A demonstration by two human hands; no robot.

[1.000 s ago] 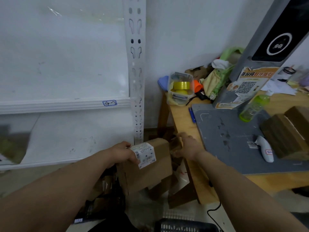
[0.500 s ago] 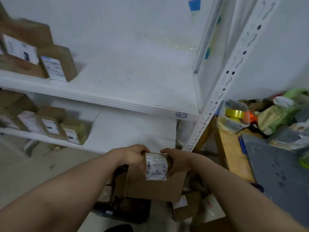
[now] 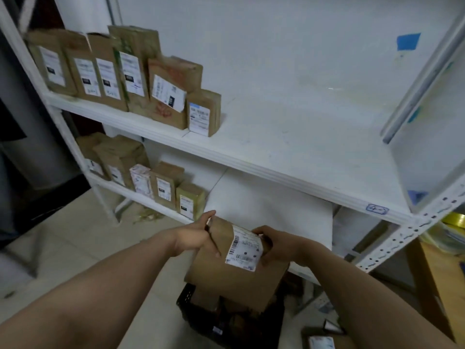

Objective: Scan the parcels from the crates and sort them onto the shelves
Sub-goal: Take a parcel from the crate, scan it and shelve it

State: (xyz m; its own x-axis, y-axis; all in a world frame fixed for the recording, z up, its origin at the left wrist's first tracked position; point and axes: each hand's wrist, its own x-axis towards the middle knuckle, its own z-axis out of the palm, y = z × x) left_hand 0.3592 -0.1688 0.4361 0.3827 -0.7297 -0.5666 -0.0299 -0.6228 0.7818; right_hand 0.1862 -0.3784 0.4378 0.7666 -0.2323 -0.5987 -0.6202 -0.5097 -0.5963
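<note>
Parcel: the brown parcel [image 3: 234, 280] is off the ground in both my hands. It hangs over the black crate [image 3: 198, 321] on the floor, on the near side of the lower shelf [image 3: 264, 197] and below the lip of the upper shelf [image 3: 289, 147].
Left hand: my left hand [image 3: 196, 239] clamps the parcel's far-left edge, with the thumb on the labelled face and the fingers laid along that edge.
Right hand: my right hand [image 3: 281, 245] has its fingers curled round the far-right corner, touching the white label [image 3: 243, 250].
Long axis: it runs near to far, tipped so the far end is high and the near end hangs toward the crate.
Facing: the labelled face looks up at me. The label sits at the far end, with its barcode along the left side.
Risk, grip: I hold only the far end, so the free near end could swing and the cardboard slide out of my fingers — back into the crate.
Risk, shelf lip: raised at this tilt, the far edge could catch the front of the upper shelf.
Risk, neighbours: the standing parcels [image 3: 120, 71] at the far left stand on end in a row — a shove while I set mine beside them would likely topple them.
Risk, label: if I shelve it with this face turned inward, I judge the label would be hard to read from the front.
</note>
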